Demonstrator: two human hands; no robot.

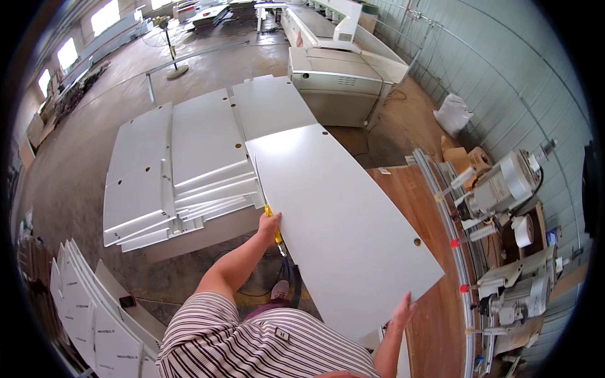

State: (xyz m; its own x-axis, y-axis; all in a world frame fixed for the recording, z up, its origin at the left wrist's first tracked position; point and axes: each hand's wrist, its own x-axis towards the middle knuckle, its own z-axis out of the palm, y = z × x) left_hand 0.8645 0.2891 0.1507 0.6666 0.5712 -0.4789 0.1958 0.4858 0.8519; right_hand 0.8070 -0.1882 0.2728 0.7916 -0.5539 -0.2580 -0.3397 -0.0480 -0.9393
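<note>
A large white panel [343, 220] slants across the middle, with a round hole near its right corner and another near its far edge. My left hand [270, 225] is closed round a yellow air blow gun [278, 237] at the panel's left edge; a hose hangs from its lower end. At the panel's near right edge, my right hand [402, 311] grips the board, its fingers partly hidden. Just beyond my left hand lie stacked white panels [208, 135], several with round holes, their near ends staggered.
A wooden bench top [432, 334] runs along the right, beside metal rails and a machine with motors [504, 183]. Ahead stands a large beige machine [340, 82]. More white panels [94, 315] lean at the lower left. A white sack [452, 114] sits by the wall.
</note>
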